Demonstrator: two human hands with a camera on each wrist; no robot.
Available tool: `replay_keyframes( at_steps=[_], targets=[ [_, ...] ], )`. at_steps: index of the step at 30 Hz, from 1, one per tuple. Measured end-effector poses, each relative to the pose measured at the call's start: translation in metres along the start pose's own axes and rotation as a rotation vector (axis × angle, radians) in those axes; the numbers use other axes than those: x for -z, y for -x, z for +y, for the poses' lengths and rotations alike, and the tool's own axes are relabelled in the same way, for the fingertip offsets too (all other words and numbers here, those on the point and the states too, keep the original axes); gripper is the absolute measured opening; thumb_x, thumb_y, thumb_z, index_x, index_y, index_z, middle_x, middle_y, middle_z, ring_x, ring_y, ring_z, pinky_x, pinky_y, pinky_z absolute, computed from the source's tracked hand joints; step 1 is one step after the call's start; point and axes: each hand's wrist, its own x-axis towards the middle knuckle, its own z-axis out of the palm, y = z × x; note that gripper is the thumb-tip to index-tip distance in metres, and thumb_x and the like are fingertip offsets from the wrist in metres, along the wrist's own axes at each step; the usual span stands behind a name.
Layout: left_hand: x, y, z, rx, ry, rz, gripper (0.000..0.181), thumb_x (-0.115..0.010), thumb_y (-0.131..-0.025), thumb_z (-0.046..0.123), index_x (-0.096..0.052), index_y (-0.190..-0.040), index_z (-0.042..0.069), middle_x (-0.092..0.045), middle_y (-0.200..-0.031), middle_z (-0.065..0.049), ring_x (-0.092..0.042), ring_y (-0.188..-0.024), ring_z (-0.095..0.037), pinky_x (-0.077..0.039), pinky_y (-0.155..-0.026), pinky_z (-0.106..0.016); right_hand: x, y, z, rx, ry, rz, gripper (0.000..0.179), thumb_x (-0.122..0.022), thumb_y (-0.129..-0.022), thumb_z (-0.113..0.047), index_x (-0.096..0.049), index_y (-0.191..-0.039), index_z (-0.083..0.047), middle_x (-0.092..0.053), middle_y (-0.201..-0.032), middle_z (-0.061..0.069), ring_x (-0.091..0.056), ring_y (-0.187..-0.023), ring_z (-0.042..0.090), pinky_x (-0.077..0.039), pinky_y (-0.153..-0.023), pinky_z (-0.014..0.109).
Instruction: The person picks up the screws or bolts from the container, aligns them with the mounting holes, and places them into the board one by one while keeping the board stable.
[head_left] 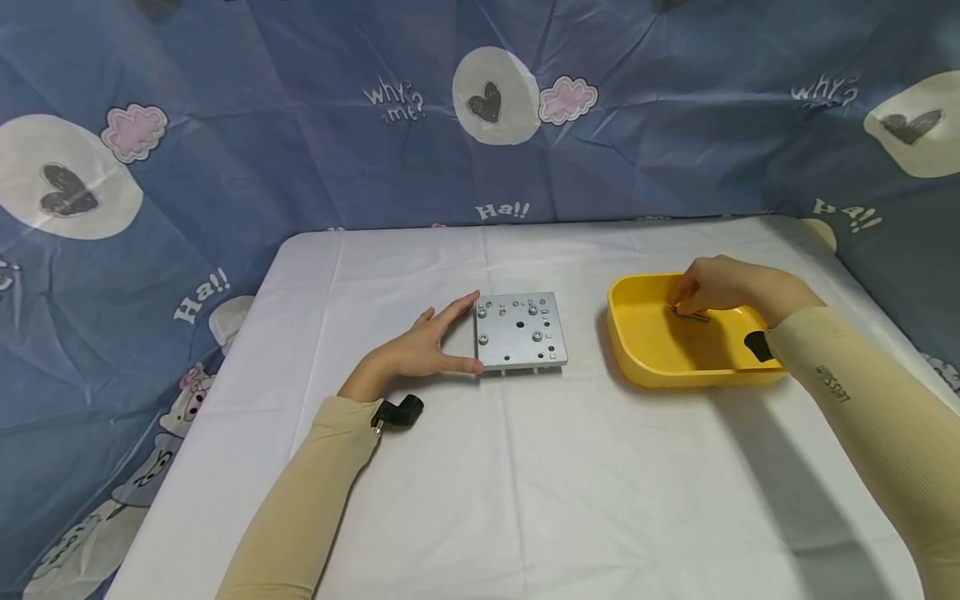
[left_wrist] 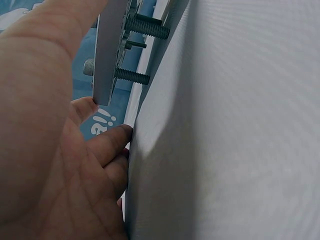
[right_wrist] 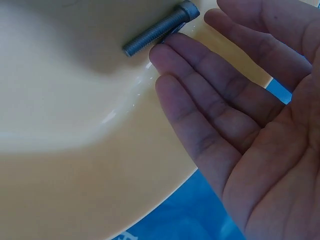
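Note:
My left hand (head_left: 420,346) steadies a square silver metal plate (head_left: 517,346) on the white cloth, its thumb at the near left corner and forefinger at the far left corner. Several socket-head screws sit in the plate, and threaded shanks (left_wrist: 132,76) stick out beneath, as the left wrist view shows. In the yellow tray (head_left: 626,358), my right hand (head_left: 712,283) reaches down with fingers close to a dark socket-head bolt (right_wrist: 160,29) on the tray floor. A second, thinner screw (right_wrist: 175,32) lies beside that bolt, right at the fingertips.
A white cloth (head_left: 450,500) covers the table. The tray stands to the right of the plate, its raised wall under the right wrist. Behind and at both sides hangs a blue printed curtain (head_left: 337,167).

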Motion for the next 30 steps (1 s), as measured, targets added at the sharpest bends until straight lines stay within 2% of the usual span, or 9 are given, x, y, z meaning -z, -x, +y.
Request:
replay_keyframes(
  at_steps=[4,7,11,14,22,27,30],
  targets=[
    [-0.001,0.001,0.0,0.006,0.001,0.0,0.121,-0.087,-0.084,0.06,-0.008,-0.174,0.04,-0.012,-0.183,0.003,0.005,-0.169,-0.037,0.009,-0.138,-0.057,-0.001,0.0,0.0,-0.001,0.015,0.005,0.035,-0.074,-0.097,-0.015,-0.076,-0.128,0.002,-0.079,-0.114,0.02,-0.07,-0.106,0.033,-0.057,-0.101,0.058],
    [-0.001,0.0,0.0,-0.001,-0.003,0.001,0.121,-0.087,-0.085,0.059,-0.008,-0.174,0.038,-0.013,-0.183,0.003,0.001,-0.17,-0.035,0.01,-0.138,-0.056,-0.002,0.0,0.0,-0.004,0.017,0.006,0.036,-0.074,-0.097,-0.015,-0.076,-0.128,0.002,-0.079,-0.112,0.019,-0.07,-0.106,0.032,-0.057,-0.101,0.058],
    [-0.002,0.0,-0.001,-0.017,-0.008,0.001,0.121,-0.087,-0.085,0.059,-0.009,-0.175,0.033,-0.014,-0.183,0.001,-0.007,-0.17,-0.031,0.011,-0.138,-0.053,-0.003,0.0,0.001,-0.012,0.013,-0.003,0.036,-0.073,-0.098,-0.016,-0.076,-0.128,0.003,-0.079,-0.099,0.011,-0.068,-0.1,0.028,-0.057,-0.099,0.056],
    [-0.002,0.0,0.0,-0.018,-0.004,0.001,0.123,-0.087,-0.084,0.062,-0.01,-0.175,0.032,-0.014,-0.183,0.001,-0.006,-0.17,-0.031,0.011,-0.138,-0.054,-0.005,-0.001,0.004,-0.02,0.011,-0.009,0.036,-0.074,-0.099,-0.018,-0.075,-0.128,0.004,-0.077,-0.093,0.005,-0.066,-0.095,0.024,-0.057,-0.097,0.054],
    [-0.002,0.0,0.001,0.007,0.004,0.004,0.121,-0.088,-0.084,0.059,-0.009,-0.174,0.039,-0.012,-0.183,0.004,0.007,-0.169,-0.04,0.009,-0.138,-0.058,-0.006,-0.001,0.01,-0.025,0.007,0.002,0.028,-0.077,-0.097,-0.02,-0.08,-0.117,0.001,-0.077,-0.087,0.001,-0.062,-0.086,0.019,-0.056,-0.09,0.044],
    [-0.002,0.001,0.002,0.003,0.006,0.007,0.122,-0.089,-0.083,0.059,-0.009,-0.174,0.037,-0.013,-0.183,0.004,0.003,-0.17,-0.037,0.01,-0.138,-0.054,-0.007,0.002,0.012,-0.019,0.003,-0.014,0.019,-0.074,-0.099,-0.019,-0.079,-0.103,-0.001,-0.07,-0.08,0.001,-0.056,-0.078,0.018,-0.049,-0.078,0.035],
    [-0.002,0.001,0.003,0.008,0.009,0.007,0.123,-0.089,-0.082,0.06,-0.009,-0.174,0.039,-0.013,-0.183,0.005,0.005,-0.17,-0.037,0.01,-0.138,-0.053,-0.007,0.003,0.014,-0.032,0.002,-0.012,0.018,-0.074,-0.099,-0.018,-0.078,-0.099,-0.001,-0.068,-0.08,0.002,-0.055,-0.079,0.019,-0.048,-0.076,0.034]
  ],
)
